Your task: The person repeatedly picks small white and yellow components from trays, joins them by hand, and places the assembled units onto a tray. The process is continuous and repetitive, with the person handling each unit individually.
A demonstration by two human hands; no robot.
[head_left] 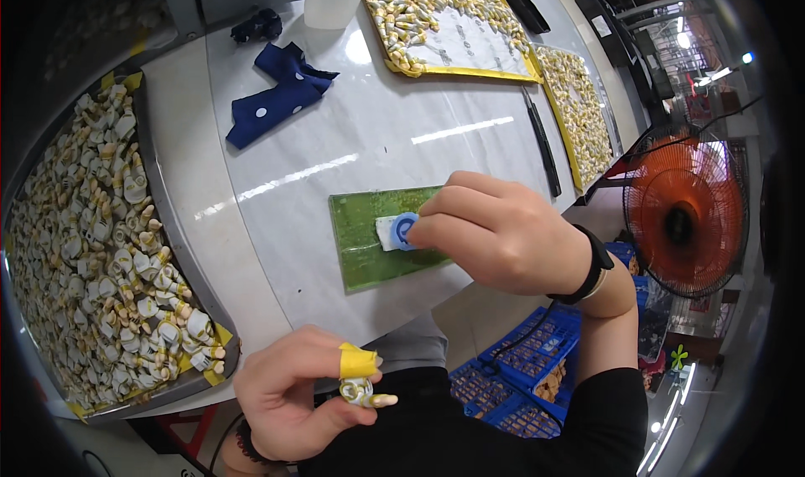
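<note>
Partly, R hand (495,235) hides blue-white part (397,230), L hand (302,393) pinching figurine (360,390)

Bare left hand (293,393) with a strip of yellow tape (357,361) wrapped round one fingertip and a dark beaded bracelet (246,443) — bare right hand (495,234) wearing a black wristband (592,267) — black sleeves (612,410).

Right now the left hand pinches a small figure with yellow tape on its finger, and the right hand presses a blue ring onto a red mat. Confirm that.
Not quite: the mat is green, not red, as the head view shows. The rest holds: the left hand pinches a small figure with yellow tape on its finger, and the right hand presses a blue ring onto the mat.
</note>
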